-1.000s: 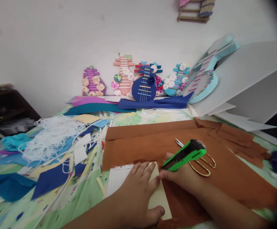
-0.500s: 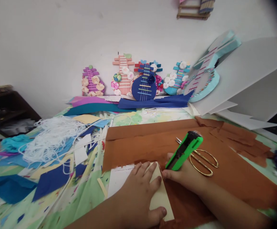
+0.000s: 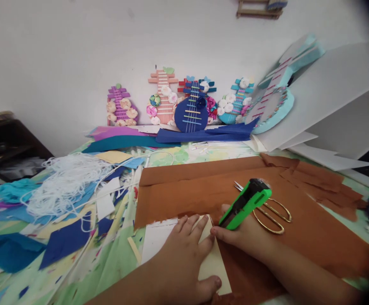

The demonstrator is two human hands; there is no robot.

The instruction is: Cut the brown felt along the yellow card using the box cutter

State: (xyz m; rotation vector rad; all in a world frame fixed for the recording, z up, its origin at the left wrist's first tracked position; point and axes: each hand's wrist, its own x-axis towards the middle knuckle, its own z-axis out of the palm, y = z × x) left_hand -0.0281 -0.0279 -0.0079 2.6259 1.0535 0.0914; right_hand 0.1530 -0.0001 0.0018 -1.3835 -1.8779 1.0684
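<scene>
My left hand (image 3: 181, 254) lies flat with fingers spread on a cream card (image 3: 214, 264) that rests on a brown paper sheet (image 3: 298, 233). My right hand (image 3: 244, 237) grips a green and black utility knife (image 3: 244, 203), its tip at the card's upper right edge beside my left fingertips. Gold-handled scissors (image 3: 271, 214) lie on the brown sheet just behind the knife.
A tangle of white string (image 3: 66, 182) and blue paper scraps (image 3: 65, 241) cover the table's left. Colourful craft guitars (image 3: 190, 108) stand against the wall. White boards (image 3: 330, 106) lean at the right. A dark shelf (image 3: 9, 144) sits far left.
The knife's handle has tilted more upright and shifted slightly between the frames. My left hand has stayed pressed on the card.
</scene>
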